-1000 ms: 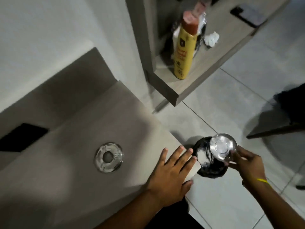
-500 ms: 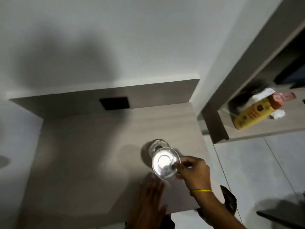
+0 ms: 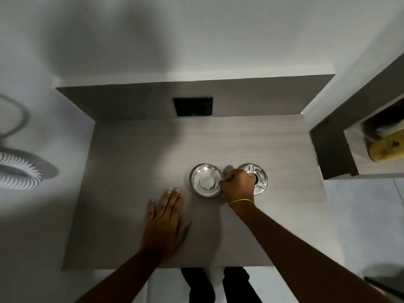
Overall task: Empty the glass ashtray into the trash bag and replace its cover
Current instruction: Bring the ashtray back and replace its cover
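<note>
Glass on grey wood — the ashtray bowl (image 3: 206, 179) sits on the desk top (image 3: 135, 162) near its middle, with the ring-shaped cover (image 3: 259, 179) just beside it at three o'clock, partly hidden under the right hand (image 3: 237, 186). That hand lies between the two pieces, fingers curled in a narrow pinch against the bowl's right rim at about four o'clock; whether they grip the glass or only touch it cannot be told. The left hand (image 3: 167, 217) is flat on the wood, fingers spread and holding nothing, at seven o'clock from the bowl and apart from it. Both pieces are round, so no long axis matters. What counts, to my eye, is that the cover lies directly under the right palm — a short lift toward nine o'clock would seat it on the bowl, so the right hand is the nearer one.
</note>
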{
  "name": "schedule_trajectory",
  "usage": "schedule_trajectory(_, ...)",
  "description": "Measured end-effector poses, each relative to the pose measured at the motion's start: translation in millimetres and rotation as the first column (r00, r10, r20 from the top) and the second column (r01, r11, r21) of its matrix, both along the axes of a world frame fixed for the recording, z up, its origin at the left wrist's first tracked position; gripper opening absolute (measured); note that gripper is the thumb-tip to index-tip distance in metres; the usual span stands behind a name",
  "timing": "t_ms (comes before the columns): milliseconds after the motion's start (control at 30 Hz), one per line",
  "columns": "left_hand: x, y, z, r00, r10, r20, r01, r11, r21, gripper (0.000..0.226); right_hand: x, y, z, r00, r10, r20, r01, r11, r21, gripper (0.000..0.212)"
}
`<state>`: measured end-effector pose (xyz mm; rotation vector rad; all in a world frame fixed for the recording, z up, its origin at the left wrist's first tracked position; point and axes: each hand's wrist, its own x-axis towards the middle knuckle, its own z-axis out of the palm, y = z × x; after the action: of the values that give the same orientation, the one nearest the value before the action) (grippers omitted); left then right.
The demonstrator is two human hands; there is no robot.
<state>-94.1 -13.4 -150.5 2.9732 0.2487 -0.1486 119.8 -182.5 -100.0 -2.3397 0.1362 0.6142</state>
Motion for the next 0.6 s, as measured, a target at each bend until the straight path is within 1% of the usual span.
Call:
schedule_trajectory(67,0,0,0,0.999,-0.003,0.035,0.003,1.000,-0.009,0.081,-2,0,-3,1.000,-0.022,0.012,0.021,0.999,0.027,0.006)
schedule_trajectory(133,0,0,0,0.999,-0.005,0.050,0.006,1.000,-0.015,0.080,-4,0,-2,1.000,-0.003,0.030,0.002,0.999,0.042,0.011)
schedule_trajectory(167,-1,1,0,0.998,-0.003,0.055,0.004,1.000,-0.018,0.079,-5,0,7,0.999,0.016,0.044,-0.018,1.000,0.026,0.013)
schedule_trajectory(233,-1,2,-1,0.998,0.009,0.068,-0.007,0.999,-0.032,0.078,-2,-3,25,0.985,0.097,0.142,-0.087,0.993,-0.079,0.020)
schedule_trajectory(267,-1,2,-2,0.997,0.010,0.071,-0.007,0.999,-0.043,0.078,1,-8,33,0.970,0.120,0.210,-0.093,0.987,-0.134,0.025)
schedule_trajectory(333,-1,3,-3,0.997,0.011,0.079,-0.006,0.998,-0.054,0.078,9,-21,41,0.923,0.186,0.338,-0.111,0.967,-0.228,0.029)
schedule_trajectory(367,-1,3,-4,0.997,0.011,0.080,-0.006,0.998,-0.056,0.078,13,-28,41,0.898,0.250,0.361,-0.147,0.945,-0.291,0.034)
schedule_trajectory(400,-1,4,-4,0.997,0.010,0.079,-0.005,0.998,-0.056,0.078,15,-35,41,0.888,0.315,0.334,-0.191,0.916,-0.353,0.044)
schedule_trajectory(467,-2,5,-6,0.997,0.005,0.081,-0.001,0.999,-0.053,0.078,16,-46,38,0.907,0.386,0.169,-0.282,0.853,-0.439,0.066)
schedule_trajectory(500,-2,5,-6,0.996,0.006,0.083,-0.002,0.999,-0.053,0.077,15,-49,38,0.908,0.407,0.100,-0.325,0.834,-0.445,0.073)
schedule_trajectory(567,-2,6,-6,0.996,0.001,0.084,0.003,0.999,-0.050,0.076,14,-51,35,0.875,0.479,0.069,-0.404,0.801,-0.441,0.081)
schedule_trajectory(600,-1,6,-6,0.997,-0.003,0.082,0.007,0.999,-0.049,0.076,14,-50,34,0.850,0.524,0.059,-0.442,0.770,-0.461,0.083)
